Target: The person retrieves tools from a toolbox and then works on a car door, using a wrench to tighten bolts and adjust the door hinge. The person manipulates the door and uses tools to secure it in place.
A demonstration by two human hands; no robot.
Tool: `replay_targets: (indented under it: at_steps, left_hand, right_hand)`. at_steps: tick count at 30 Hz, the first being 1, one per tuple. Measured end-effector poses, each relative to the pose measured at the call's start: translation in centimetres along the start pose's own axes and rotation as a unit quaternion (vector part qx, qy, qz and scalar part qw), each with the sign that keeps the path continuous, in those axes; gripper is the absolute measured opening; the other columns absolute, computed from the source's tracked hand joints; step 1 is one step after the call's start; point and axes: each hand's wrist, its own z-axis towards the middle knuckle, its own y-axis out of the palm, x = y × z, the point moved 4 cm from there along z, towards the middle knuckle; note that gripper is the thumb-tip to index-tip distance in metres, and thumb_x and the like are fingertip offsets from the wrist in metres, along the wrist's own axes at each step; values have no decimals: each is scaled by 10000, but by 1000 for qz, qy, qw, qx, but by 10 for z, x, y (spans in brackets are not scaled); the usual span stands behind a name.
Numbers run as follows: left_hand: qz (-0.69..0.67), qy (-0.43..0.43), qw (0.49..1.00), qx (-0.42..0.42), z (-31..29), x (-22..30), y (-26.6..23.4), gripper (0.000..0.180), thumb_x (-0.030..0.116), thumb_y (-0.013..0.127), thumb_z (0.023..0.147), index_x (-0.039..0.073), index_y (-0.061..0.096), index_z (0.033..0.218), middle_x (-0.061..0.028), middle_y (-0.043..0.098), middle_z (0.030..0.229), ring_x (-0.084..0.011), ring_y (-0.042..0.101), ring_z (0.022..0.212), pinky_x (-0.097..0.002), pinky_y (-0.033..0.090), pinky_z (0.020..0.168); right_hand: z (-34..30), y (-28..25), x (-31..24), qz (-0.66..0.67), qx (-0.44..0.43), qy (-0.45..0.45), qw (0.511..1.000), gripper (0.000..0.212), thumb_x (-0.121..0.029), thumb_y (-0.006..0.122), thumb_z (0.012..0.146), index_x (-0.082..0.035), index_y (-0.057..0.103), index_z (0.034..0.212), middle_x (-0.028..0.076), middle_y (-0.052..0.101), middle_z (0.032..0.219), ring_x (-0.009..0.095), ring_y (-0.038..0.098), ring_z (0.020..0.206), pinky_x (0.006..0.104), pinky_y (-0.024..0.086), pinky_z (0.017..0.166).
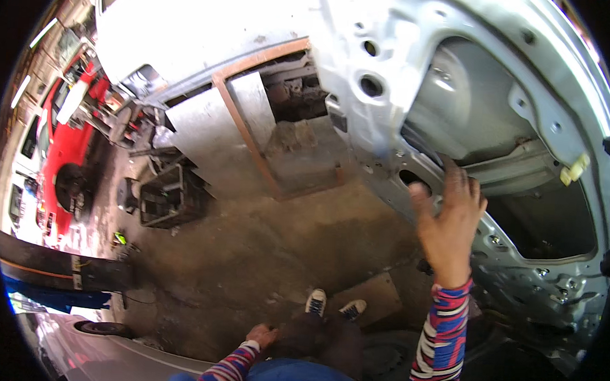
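Observation:
A bare silver-grey car door (379, 125), its inner panel full of holes and large cut-outs, fills the right side. My right hand (450, 221) lies on this panel beside the big opening, thumb spread from the fingers; it is open. The fingertips reach the edge of the opening, and whether they press on it I cannot tell. A pale yellow plastic clip (575, 169) sits on the door's far right side. Low down, my left hand (263, 335) hangs by my thigh, fingers loosely bent and apart, with nothing seen in it.
A rusty-brown metal frame (249, 133) and a grey sheet-metal piece (212, 132) lean by the white car body (203, 22). Left of them stands a dark crate (165, 197) among loose parts. A red car (69, 146) is farther left; a light-coloured car (141, 357) is at lower left.

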Motion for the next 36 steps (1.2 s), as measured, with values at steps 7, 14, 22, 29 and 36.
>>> replay_targets:
  at_steps: [7,14,22,29,36]
  left_hand:
    - [37,-7,998,55,9,-170,93,411,424,571,890,89,740,1058,-252,700,1110,-416,653,1093,-491,503,956]
    - [72,13,997,6,9,-212,131,240,288,629,875,77,739,905,-177,728,937,-346,696,890,-450,544,813]
    - [-178,12,974,139,17,-114,103,381,323,603,898,-40,710,933,-234,706,809,-418,681,833,-478,513,804]
    - [-225,-58,964,128,-20,-27,109,422,378,630,900,-5,724,1052,-258,716,1006,-434,670,1007,-470,502,908]
    - [-221,-123,955,154,-49,-36,124,523,468,499,965,27,732,1123,-269,684,1148,-440,631,1111,-481,461,1011]
  right_hand:
    - [89,24,7,392,-191,133,890,437,-318,527,1027,64,654,1198,231,655,1211,271,622,1110,382,446,1034]
    - [125,47,-13,33,-242,-224,943,392,-154,512,982,21,592,1323,206,626,1307,288,582,1221,375,438,1073]
    - [117,64,-12,137,-169,-269,938,371,-133,539,981,9,602,1318,197,620,1317,305,565,1246,370,424,1083]
    - [123,96,-11,15,-83,-390,917,303,-69,541,869,81,686,1088,313,670,1077,414,666,1040,427,545,933]
    - [100,112,-10,77,-81,-381,918,287,-116,538,866,74,685,1022,292,660,1108,419,653,1051,445,536,911]
